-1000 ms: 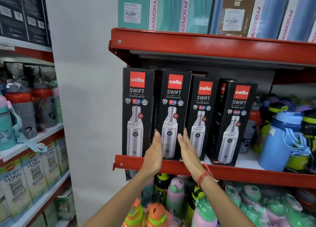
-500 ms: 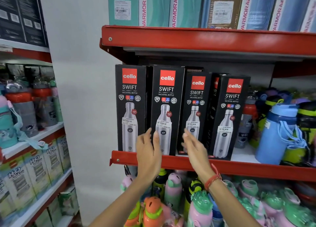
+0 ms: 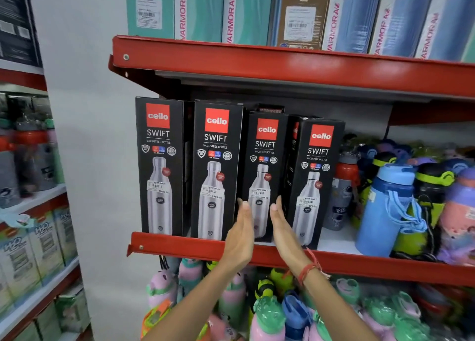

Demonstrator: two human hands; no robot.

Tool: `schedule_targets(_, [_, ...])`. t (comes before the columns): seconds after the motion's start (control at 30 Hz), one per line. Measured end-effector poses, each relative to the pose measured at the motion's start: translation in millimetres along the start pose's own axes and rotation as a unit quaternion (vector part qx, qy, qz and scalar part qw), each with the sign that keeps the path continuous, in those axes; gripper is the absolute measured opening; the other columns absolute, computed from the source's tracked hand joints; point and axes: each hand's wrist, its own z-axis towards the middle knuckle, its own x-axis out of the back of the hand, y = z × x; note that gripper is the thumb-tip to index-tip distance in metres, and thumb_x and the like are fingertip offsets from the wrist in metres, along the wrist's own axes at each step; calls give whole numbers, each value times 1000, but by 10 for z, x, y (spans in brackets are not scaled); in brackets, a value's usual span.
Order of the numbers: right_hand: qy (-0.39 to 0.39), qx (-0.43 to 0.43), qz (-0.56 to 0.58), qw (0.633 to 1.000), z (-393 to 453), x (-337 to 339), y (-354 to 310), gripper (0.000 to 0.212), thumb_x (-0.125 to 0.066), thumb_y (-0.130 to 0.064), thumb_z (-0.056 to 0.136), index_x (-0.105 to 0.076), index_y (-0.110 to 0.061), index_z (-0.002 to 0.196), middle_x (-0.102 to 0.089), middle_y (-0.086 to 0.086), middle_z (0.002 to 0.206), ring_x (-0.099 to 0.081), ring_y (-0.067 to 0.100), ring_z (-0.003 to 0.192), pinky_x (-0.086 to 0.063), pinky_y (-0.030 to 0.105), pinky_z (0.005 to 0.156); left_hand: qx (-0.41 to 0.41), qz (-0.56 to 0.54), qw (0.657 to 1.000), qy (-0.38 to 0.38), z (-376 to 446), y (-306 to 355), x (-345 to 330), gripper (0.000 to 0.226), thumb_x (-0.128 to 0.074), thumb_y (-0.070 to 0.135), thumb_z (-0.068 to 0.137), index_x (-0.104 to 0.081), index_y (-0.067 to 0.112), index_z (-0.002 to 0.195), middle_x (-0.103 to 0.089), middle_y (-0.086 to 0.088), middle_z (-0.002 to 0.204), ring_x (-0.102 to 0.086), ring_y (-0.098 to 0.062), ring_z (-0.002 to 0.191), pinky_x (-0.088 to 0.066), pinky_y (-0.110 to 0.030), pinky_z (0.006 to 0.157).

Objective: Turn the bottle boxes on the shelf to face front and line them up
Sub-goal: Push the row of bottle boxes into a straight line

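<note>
Four black "cello SWIFT" bottle boxes stand upright on the red shelf (image 3: 180, 247), printed fronts outward. The first box (image 3: 159, 166) and second box (image 3: 216, 171) sit near the front lip. The third box (image 3: 264, 155) stands a little further back, and the fourth box (image 3: 317, 176) is angled slightly left. Another box (image 3: 295, 132) peeks out behind the fourth. My left hand (image 3: 240, 234) and my right hand (image 3: 284, 229) are held flat, palms facing each other, at the lower left and right of the third box. Whether they press it is unclear.
Loose coloured bottles, including a blue one (image 3: 385, 212), crowd the shelf to the right of the boxes. Tall boxes (image 3: 246, 9) fill the shelf above. More bottles (image 3: 267, 312) stand below. A white wall (image 3: 87, 135) lies left, with another rack (image 3: 33, 199) beyond it.
Both hands moved right, from flanking the second box to flanking the third box. The second box now stands square beside the first.
</note>
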Motion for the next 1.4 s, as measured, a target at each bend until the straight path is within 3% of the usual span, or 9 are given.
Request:
schedule_targets(0.23, [-2,11,-84,996,-259,146,-6,60,-17,-64,90,0,-49,145,-24,-16,154,-27,20,142,-25,38,109,-14,47,999,10,-165,-52,105,76,2,72,80,-13,42,149,-37,-2,153,-44,-18,130,-22,-26,95])
schedule_targets(0.43, [8,10,-92,996,-389,132,-125,62,-22,-62,92,-3,-44,148,-30,-8,154,-34,22,139,-31,35,103,-11,72,997,-33,-300,84,192,80,-2,74,81,-12,35,150,-18,7,158,-19,-16,146,-13,-31,114])
schedule_targets(0.57, [59,22,-110,992,-391,162,-326,60,-35,-49,96,-20,-28,150,-55,8,137,-52,25,123,-38,33,91,-75,102,992,1,-298,239,283,74,-16,66,91,-25,22,150,-30,4,156,-28,-15,143,-19,-34,116])
schedule_targets(0.73, [209,28,-70,975,-347,429,-367,37,-46,-29,96,-52,-19,131,-60,7,128,-56,23,112,-40,33,94,-194,37,974,114,-424,462,23,42,-30,39,100,-62,11,99,-66,4,94,-54,3,84,-43,-30,84])
schedule_targets(0.8, [201,9,-35,979,-309,563,-321,43,-44,-33,97,-46,-18,136,-50,10,139,-48,24,123,-37,37,102,-150,7,989,4,-440,529,-149,44,-27,40,101,-60,14,114,-62,1,115,-54,2,100,-38,-23,93])
schedule_targets(0.9, [166,-13,-24,986,-286,673,-289,56,-36,-42,98,-23,-24,149,-22,4,156,-19,23,143,-19,42,114,-83,17,991,-105,-340,507,-406,67,-16,56,96,-18,18,152,-20,6,158,-18,-9,145,-12,-23,114])
schedule_targets(1.03, [179,-3,-45,983,-271,725,-242,60,-37,-44,97,-7,-39,149,-25,10,141,-31,30,134,-25,35,105,-32,39,993,-111,-247,406,-681,94,-8,81,76,9,27,151,0,5,162,-2,-20,149,-7,-44,121])
schedule_targets(1.17, [116,-40,-53,991,-184,817,-71,65,-29,-56,94,7,-43,147,-7,8,160,-9,28,146,-12,46,115,-26,46,991,-125,-174,334,-758,102,-1,92,62,11,39,149,-9,6,162,-9,-26,149,-11,-50,120])
schedule_targets(1.4, [77,2,-121,990,-260,846,107,65,-26,-60,92,8,-47,145,-25,2,156,-25,24,142,-27,39,109,-21,47,992,-114,-204,387,-623,80,-4,75,82,-6,35,151,-15,9,160,-15,-20,148,-11,-39,118])
